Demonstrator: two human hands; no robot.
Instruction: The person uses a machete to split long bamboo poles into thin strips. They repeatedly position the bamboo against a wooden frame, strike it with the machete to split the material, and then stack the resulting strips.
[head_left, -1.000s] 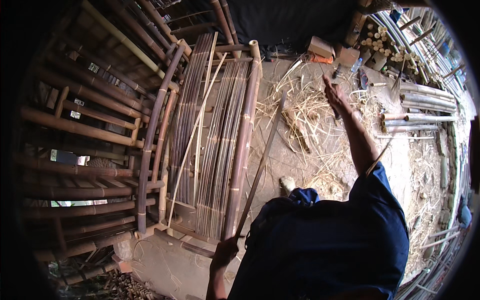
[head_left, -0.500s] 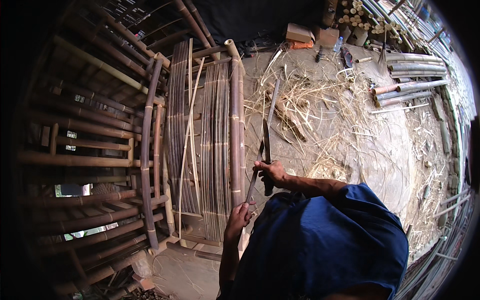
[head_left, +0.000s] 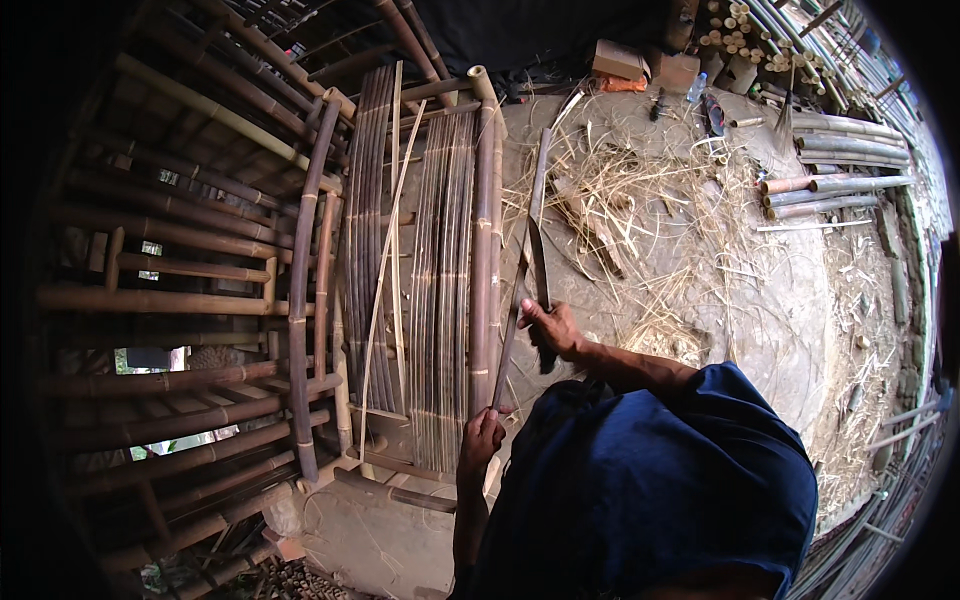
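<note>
I am seeing the left hand (head_left: 483,434) just right of the bamboo bench (head_left: 484,250), by its near end, where it is gripping the lower end of a dark, narrow strip (head_left: 540,175); its fingers are curling close together around the strip. The strip is running alongside the bench, slanting away from it toward the far end. Farther right of the bench, the right hand (head_left: 556,330) is wrapping its fingers around the handle of a dark-bladed knife (head_left: 540,265). The blade is pointing toward the bench's far end and overlapping the strip in my view; whether the 2 are touching, I cannot tell. The right thumb and forefinger are coming close beside the strip, and I cannot tell whether they are pinching it. On the bench, 2 bundles of dark slats (head_left: 440,280) are lying lengthwise, with 2 pale strips (head_left: 400,310) near the gap between them. Right of the bench, I am seeing curly shavings (head_left: 655,225) scattering widely; beyond its far right corner, a cardboard box (head_left: 619,60) is sitting
</note>
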